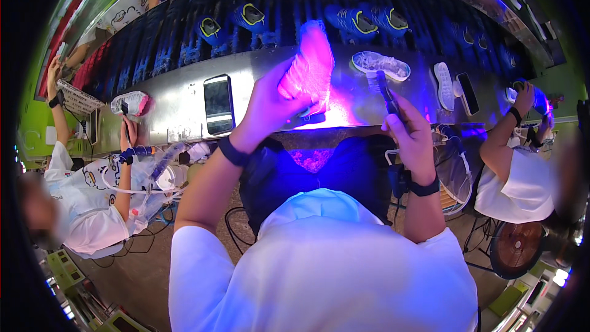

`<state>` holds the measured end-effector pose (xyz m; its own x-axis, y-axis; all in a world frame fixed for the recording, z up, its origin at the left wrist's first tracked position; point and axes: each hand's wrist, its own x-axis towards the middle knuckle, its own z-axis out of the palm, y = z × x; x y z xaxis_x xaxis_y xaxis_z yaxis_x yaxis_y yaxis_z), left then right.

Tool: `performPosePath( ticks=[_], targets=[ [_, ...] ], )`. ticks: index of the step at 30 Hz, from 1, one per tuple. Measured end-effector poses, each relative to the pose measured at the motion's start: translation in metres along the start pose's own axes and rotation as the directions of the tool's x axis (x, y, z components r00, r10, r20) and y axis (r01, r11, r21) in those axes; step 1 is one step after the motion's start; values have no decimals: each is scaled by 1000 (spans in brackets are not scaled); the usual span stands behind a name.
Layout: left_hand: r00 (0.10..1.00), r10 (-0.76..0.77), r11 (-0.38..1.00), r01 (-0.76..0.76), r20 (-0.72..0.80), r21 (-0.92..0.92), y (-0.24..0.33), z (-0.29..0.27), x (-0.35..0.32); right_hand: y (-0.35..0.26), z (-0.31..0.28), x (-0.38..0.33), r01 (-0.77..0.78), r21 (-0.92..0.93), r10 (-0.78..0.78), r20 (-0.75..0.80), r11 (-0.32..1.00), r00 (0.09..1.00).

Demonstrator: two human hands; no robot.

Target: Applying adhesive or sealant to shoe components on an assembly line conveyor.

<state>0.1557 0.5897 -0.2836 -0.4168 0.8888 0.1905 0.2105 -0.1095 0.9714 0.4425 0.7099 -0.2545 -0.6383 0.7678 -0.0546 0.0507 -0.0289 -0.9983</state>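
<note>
My left hand is closed around a shoe upper and holds it toe up over the near edge of the metal bench. Bright pink and violet light floods the upper, so its true colour cannot be told. In my right hand is a brush with a dark handle, gripped between thumb and fingers. Its pale bristles are at the near edge of a white shoe sole lying on the bench; whether they touch it I cannot tell.
Behind the metal bench, a roller conveyor carries several blue shoes. A phone lies left of my left hand; another phone and a white sole lie right. Co-workers sit on both sides, the left one brushing a sole.
</note>
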Motion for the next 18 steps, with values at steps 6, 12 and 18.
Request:
performPosePath(
  ticks=[6,12,18],
  targets=[
    [815,559,709,-565,151,423,28,0,-36,-8,4,0,58,-211,-46,60,976,997],
    [643,713,469,-733,278,493,44,3,-44,-42,19,7,199,-307,-149,178,931,973],
    [576,734,378,-786,359,489,46,3,-48,-39,17,11,211,-355,-151,189,911,970]
  ],
)
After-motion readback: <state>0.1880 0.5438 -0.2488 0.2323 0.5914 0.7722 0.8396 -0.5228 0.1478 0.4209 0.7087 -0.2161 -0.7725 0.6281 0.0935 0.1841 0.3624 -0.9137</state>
